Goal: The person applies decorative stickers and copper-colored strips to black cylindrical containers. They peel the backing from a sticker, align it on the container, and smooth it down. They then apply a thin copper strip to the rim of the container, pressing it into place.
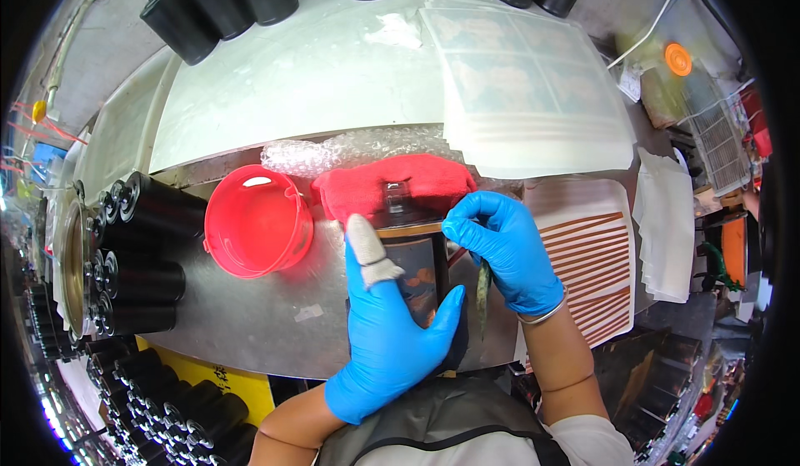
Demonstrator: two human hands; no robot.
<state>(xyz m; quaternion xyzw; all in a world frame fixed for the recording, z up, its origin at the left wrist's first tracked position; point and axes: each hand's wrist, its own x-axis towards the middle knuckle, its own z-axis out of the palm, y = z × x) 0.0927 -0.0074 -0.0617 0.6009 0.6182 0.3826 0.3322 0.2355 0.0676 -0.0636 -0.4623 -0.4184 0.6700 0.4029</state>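
A black canister (421,270) with a picture on its side lies with its lidded neck on a folded red cloth (396,174). My left hand (387,337), in a blue glove with a cloth cover on one fingertip, holds the canister along its side, thumb stretched out. Around the canister's shoulder runs a thin gold-brown strip (408,230). Gloved in blue too, my right hand (504,249) pinches at the right end of this strip. A slender greenish, pointed tool (482,295) hangs down from under my right fingers; its upper part is hidden.
Left of the cloth stands a red bucket (258,224), with several black canisters (146,287) beyond it. On the right, brown strips lie on a white sheet (575,199). Printed sheets (533,91) and bubble wrap (358,149) are at the back.
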